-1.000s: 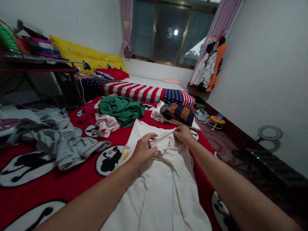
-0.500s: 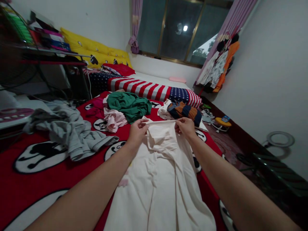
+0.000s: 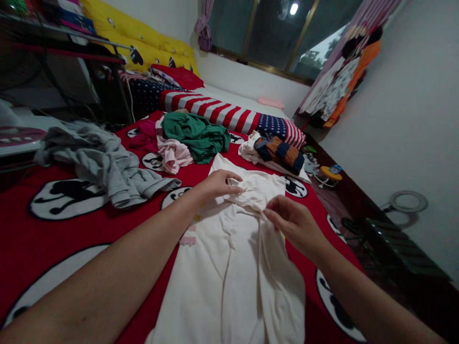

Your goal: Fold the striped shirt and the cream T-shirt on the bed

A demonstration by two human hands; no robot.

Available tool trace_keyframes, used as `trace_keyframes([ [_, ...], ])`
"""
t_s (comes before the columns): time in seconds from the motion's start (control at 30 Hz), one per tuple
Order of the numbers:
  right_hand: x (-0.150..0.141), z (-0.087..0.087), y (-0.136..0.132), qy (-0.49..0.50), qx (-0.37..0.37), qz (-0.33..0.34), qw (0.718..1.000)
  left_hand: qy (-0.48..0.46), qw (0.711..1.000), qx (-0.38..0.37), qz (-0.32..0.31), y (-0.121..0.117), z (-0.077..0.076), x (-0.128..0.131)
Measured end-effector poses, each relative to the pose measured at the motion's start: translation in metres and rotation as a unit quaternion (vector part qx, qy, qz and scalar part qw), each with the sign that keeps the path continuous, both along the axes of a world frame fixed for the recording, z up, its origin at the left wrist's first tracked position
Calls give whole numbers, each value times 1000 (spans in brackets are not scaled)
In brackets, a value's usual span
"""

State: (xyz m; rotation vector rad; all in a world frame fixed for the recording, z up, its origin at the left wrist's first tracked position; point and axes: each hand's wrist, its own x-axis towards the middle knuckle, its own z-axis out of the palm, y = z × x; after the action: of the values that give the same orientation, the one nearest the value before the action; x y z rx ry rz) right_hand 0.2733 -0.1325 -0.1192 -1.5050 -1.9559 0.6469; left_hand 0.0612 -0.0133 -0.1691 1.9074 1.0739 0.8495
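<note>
A cream-white garment point(image 3: 240, 267) lies lengthwise in front of me, creased, with small pink and yellow patches near its left edge. I cannot tell what kind of garment it is. My left hand point(image 3: 224, 184) is over its upper part, thumb and fingers apart, the fingertips at the wrinkled cloth. With thumb and forefinger together, my right hand point(image 3: 289, 220) pinches a fold at the garment's right side.
The garment rests on a red blanket point(image 3: 143, 267) with black-and-white patterns. Grey clothing point(image 3: 111, 167) lies to the left. Farther back are a green garment point(image 3: 195, 134), a pink cloth point(image 3: 174, 153) and a brown-and-navy striped garment point(image 3: 281, 150). A bench point(image 3: 401, 248) stands at the right.
Both hands have let go of the far edge, which now lies flat on the blanket. They have come nearer to me, and my right hand has taken a fold lower down.
</note>
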Motion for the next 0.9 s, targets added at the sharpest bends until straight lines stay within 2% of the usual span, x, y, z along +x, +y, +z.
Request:
trace_keyframes([
  [0.07, -2, 6, -50, -68, -108, 40, 991, 30, 999, -11, -19, -3, 5, -2],
  [0.17, -5, 4, -104, -175, -195, 53, 964, 70, 997, -2, -15, -9, 10, -2],
  [0.23, -6, -2, -122, -218, -211, 50, 952, 66, 998, -4, 8, -13, 12, 1],
  [0.3, -7, -6, -130, -236, -208, 38, 948, 15, 999, -34, 35, -15, 12, 4],
  [0.4, -8, -2, -132, -213, -192, 20, 958, -95, 990, -75, 77, -13, 12, 4],
  [0.5, -9, 5, -135, -165, -184, 14, 969, -120, 982, -60, 133, -8, 10, -1],
  [0.57, -11, 6, -137, -147, -200, 26, 968, -56, 983, -29, 173, -6, 8, -5],
  [0.63, -13, 5, -136, -133, -246, 61, 958, 51, 974, 37, 217, -7, 7, -7],
  [0.73, -13, 8, -123, -89, -261, 86, 957, 148, 932, 199, 264, -13, 9, -1],
  [0.8, -5, 9, -99, -50, -196, 54, 978, 144, 919, 285, 233, -18, 10, 8],
  [0.9, 20, 1, -40, -12, -58, -17, 998, 144, 939, 296, 99, -26, 6, 23],
])
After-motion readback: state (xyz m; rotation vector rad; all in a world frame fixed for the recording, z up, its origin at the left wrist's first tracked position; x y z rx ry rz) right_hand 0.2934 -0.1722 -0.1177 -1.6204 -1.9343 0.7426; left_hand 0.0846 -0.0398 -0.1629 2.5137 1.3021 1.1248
